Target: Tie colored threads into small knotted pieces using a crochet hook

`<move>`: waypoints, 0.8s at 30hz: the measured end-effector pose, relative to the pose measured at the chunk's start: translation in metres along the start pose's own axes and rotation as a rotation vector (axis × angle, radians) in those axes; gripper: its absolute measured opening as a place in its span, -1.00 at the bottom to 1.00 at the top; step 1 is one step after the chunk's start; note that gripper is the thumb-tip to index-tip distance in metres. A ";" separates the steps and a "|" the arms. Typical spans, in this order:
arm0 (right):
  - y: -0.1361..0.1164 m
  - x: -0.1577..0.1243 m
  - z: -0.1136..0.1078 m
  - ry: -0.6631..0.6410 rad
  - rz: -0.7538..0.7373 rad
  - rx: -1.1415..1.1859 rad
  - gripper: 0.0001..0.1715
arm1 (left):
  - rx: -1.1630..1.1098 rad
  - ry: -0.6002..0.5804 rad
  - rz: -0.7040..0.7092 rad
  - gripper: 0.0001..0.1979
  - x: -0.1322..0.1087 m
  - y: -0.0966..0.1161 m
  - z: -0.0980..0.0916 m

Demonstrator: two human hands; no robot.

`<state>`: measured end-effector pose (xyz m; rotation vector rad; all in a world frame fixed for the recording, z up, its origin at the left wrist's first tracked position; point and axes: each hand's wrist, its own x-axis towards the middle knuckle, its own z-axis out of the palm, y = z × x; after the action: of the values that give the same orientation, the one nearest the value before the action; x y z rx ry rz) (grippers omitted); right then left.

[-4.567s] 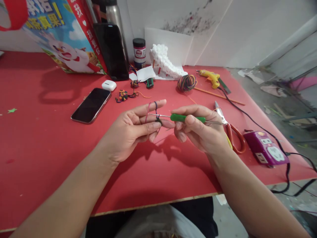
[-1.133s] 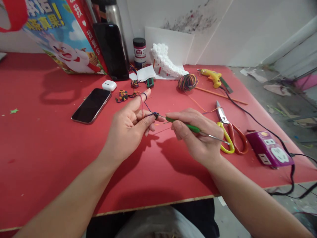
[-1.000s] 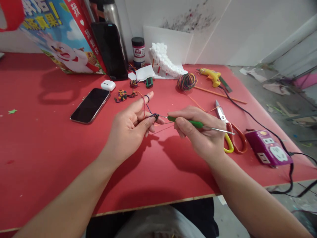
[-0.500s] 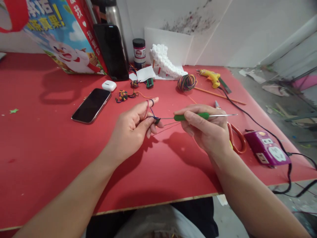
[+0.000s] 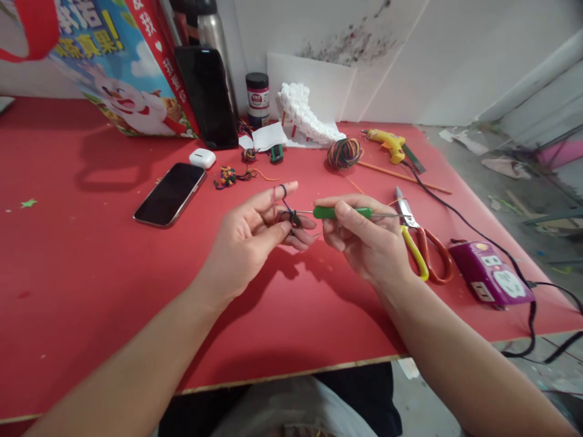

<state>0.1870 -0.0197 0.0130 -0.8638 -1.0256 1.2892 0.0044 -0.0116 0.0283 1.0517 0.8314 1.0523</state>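
Between thumb and fingers, my left hand (image 5: 255, 230) pinches a small dark piece of crochet (image 5: 296, 219). Yarn loops round its raised index finger, dark blue near the tip and reddish lower down. My right hand (image 5: 368, 233) grips the green handle of a crochet hook (image 5: 342, 213). One thin metal end of the hook reaches left to the dark piece; the other sticks out to the right past the fingers. Behind the hands lies a multicoloured ball of yarn (image 5: 345, 153), with an orange strand running from it toward my right hand.
Scissors (image 5: 413, 233) with red and yellow handles lie right of my right hand, near a purple power box (image 5: 494, 273). Farther back are a yellow glue gun (image 5: 387, 142) and a thin orange stick (image 5: 405, 176). A phone (image 5: 170, 194) and white earbud case (image 5: 203, 158) lie left.
My right hand has moved left, bringing the hook's handle closer to my left hand. The left fingers have shifted slightly right, and more of the scissors shows.
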 end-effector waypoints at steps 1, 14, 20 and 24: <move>0.000 0.000 0.000 0.004 0.000 0.003 -0.82 | -0.041 -0.003 -0.005 -0.40 0.000 0.000 0.000; -0.002 -0.001 0.000 0.012 -0.008 0.033 -0.81 | -0.104 0.044 -0.041 -0.42 0.003 0.000 -0.002; 0.000 -0.001 0.001 -0.004 -0.029 0.014 -0.79 | -0.081 0.062 -0.064 -0.34 0.001 0.004 -0.001; 0.000 -0.002 0.001 -0.005 -0.043 -0.011 -0.80 | -0.060 0.072 -0.047 -0.36 0.001 0.005 0.000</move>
<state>0.1855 -0.0218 0.0129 -0.8426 -1.0507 1.2511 0.0033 -0.0103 0.0329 0.9438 0.8731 1.0737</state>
